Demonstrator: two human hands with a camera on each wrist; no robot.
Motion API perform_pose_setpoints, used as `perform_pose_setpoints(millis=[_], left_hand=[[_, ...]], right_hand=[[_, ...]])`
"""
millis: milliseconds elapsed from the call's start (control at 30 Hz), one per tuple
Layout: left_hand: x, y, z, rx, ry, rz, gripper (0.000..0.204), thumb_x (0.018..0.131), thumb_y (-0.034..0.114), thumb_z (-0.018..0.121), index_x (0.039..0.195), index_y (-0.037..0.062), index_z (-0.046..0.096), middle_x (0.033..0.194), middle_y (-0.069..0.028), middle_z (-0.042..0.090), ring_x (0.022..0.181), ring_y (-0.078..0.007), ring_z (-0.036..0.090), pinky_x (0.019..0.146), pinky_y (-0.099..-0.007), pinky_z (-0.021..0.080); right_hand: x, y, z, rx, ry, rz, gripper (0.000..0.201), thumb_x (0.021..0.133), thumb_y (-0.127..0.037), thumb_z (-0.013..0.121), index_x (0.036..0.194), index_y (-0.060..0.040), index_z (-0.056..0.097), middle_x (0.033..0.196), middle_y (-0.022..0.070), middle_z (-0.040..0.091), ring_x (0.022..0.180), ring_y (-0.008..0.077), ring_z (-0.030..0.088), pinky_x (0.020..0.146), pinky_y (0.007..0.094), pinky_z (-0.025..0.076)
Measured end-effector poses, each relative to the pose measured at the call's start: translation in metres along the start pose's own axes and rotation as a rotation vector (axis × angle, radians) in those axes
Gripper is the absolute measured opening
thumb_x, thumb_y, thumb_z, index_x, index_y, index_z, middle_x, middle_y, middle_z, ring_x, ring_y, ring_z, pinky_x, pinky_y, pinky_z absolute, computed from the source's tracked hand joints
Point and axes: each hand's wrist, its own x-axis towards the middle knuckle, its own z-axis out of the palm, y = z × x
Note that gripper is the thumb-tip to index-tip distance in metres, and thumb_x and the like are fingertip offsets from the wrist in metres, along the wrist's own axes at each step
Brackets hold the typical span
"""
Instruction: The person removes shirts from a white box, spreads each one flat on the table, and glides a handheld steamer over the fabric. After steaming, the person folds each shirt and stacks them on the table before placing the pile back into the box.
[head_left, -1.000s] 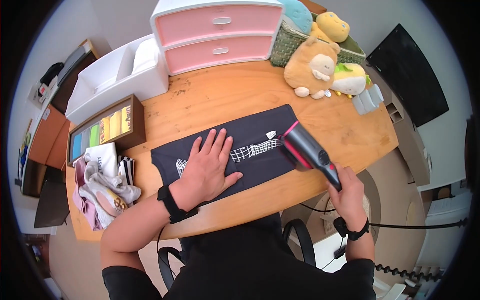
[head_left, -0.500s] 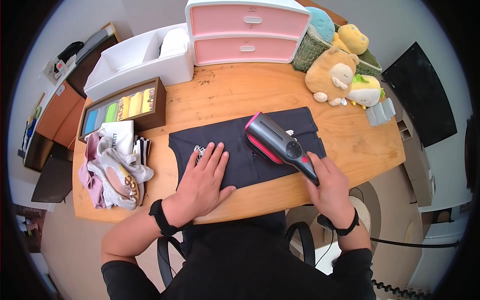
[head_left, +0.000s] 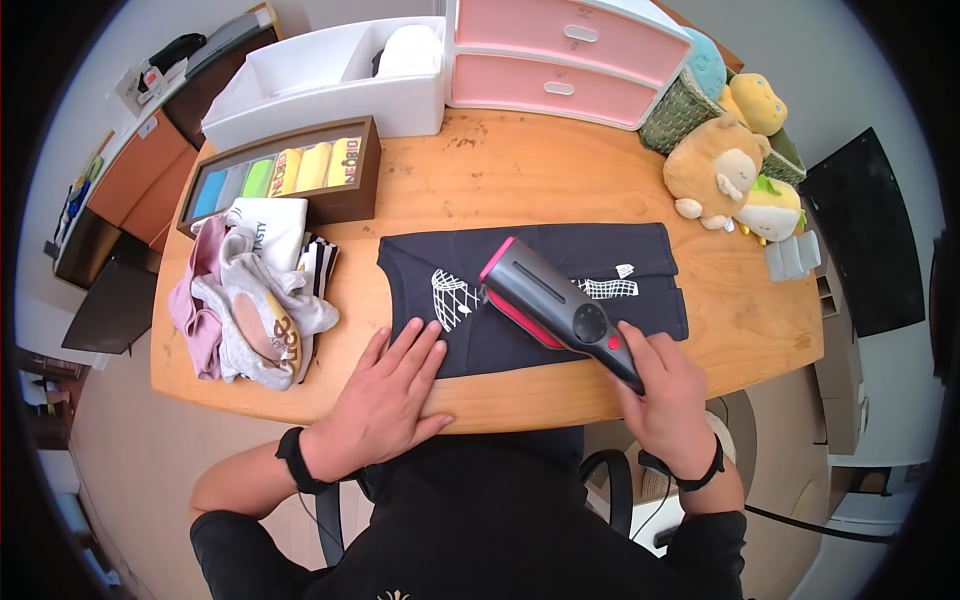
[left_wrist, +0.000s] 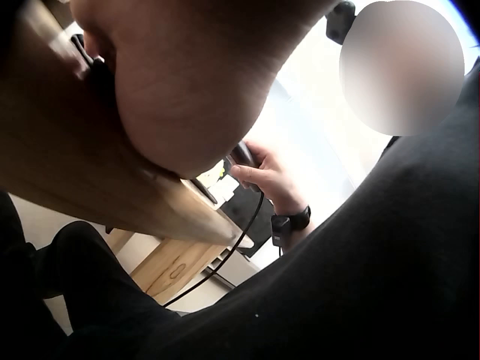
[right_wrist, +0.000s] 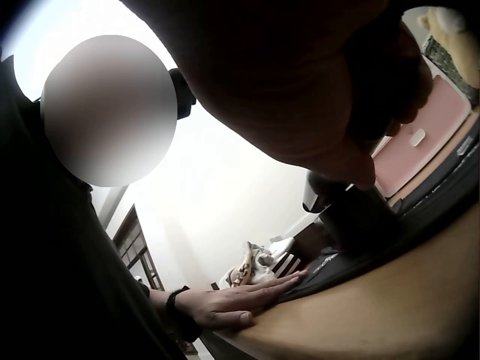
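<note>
A dark folded T-shirt [head_left: 640, 248] with a white grid-like print lies flat on the wooden table. My left hand [head_left: 385, 400] rests at its near left edge, fingers straight and the fingertips on the cloth. With my right hand [head_left: 665, 400] I grip the handle of a grey and pink handheld garment steamer [head_left: 545, 298]. Its head lies across the middle of the shirt and covers part of the print. In the right wrist view, the left hand [right_wrist: 225, 304] stretches flat along the table edge, while the steamer [right_wrist: 360, 217] shows dark and partly hidden under the right hand.
Crumpled clothes [head_left: 250, 310] lie at the left, before a brown box [head_left: 375, 170] of rolled coloured clothes. Behind stand a white bin [head_left: 320, 115] and pink drawers [head_left: 520, 80]. Plush toys [head_left: 710, 170] and a woven basket [head_left: 675, 115] fill the back right.
The steamer has moved left over the shirt, from its right end to the middle. My left hand has slid toward the shirt's near left edge, uncovering more print. The head view has shifted.
</note>
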Motion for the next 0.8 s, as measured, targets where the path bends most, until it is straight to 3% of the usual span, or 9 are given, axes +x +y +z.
perform_pose_setpoints(millis=[167, 267, 433, 567, 800], left_hand=[[-0.029, -0.008, -0.006, 0.033, -0.012, -0.003, 0.086, 0.096, 0.056, 0.068, 0.153, -0.0058, 0.05, 0.166, -0.0238, 0.042, 0.158, -0.0379, 0.036, 0.128, -0.0564, 0.025], [-0.044, -0.013, -0.002, 0.007, -0.013, 0.018, 0.087, 0.095, 0.057, 0.068, 0.153, -0.006, 0.05, 0.167, -0.0235, 0.041, 0.158, -0.0379, 0.036, 0.128, -0.0559, 0.026], [-0.05, -0.018, 0.003, -0.023, 0.037, 0.05, 0.086, 0.096, 0.057, 0.068, 0.151, -0.0078, 0.051, 0.165, -0.0259, 0.043, 0.156, -0.0397, 0.039, 0.127, -0.0551, 0.029], [-0.052, -0.025, 0.013, -0.06, 0.112, 0.098, 0.089, 0.094, 0.056, 0.071, 0.15, -0.0091, 0.05, 0.162, -0.0305, 0.044, 0.152, -0.0457, 0.044, 0.125, -0.0573, 0.033], [-0.053, -0.027, 0.011, -0.084, 0.11, 0.101, 0.088, 0.094, 0.055, 0.072, 0.15, -0.0089, 0.05, 0.161, -0.0304, 0.046, 0.151, -0.0465, 0.044, 0.125, -0.0573, 0.033]], right_hand=[[0.014, 0.003, 0.011, -0.019, -0.006, 0.077, 0.059, 0.086, -0.006, 0.078, 0.143, -0.0039, 0.062, 0.096, 0.014, 0.058, 0.08, 0.0356, 0.064, 0.067, 0.0449, 0.052], [0.013, 0.001, 0.007, -0.05, 0.004, 0.022, 0.058, 0.087, -0.005, 0.078, 0.143, -0.0029, 0.062, 0.095, 0.0142, 0.058, 0.08, 0.0357, 0.064, 0.066, 0.0453, 0.052], [0.014, -0.019, 0.007, 0.001, -0.103, -0.162, 0.067, 0.076, -0.005, 0.08, 0.141, -0.0035, 0.064, 0.096, 0.0112, 0.059, 0.081, 0.0311, 0.066, 0.065, 0.0418, 0.053], [0.023, -0.025, 0.033, 0.024, -0.082, -0.2, 0.067, 0.077, -0.004, 0.08, 0.142, -0.0033, 0.064, 0.095, 0.01, 0.058, 0.079, 0.0279, 0.064, 0.062, 0.0398, 0.052], [0.039, -0.047, 0.029, 0.009, -0.118, -0.21, 0.067, 0.078, -0.005, 0.081, 0.143, -0.0041, 0.063, 0.095, 0.0095, 0.057, 0.08, 0.0273, 0.064, 0.062, 0.0406, 0.052]])
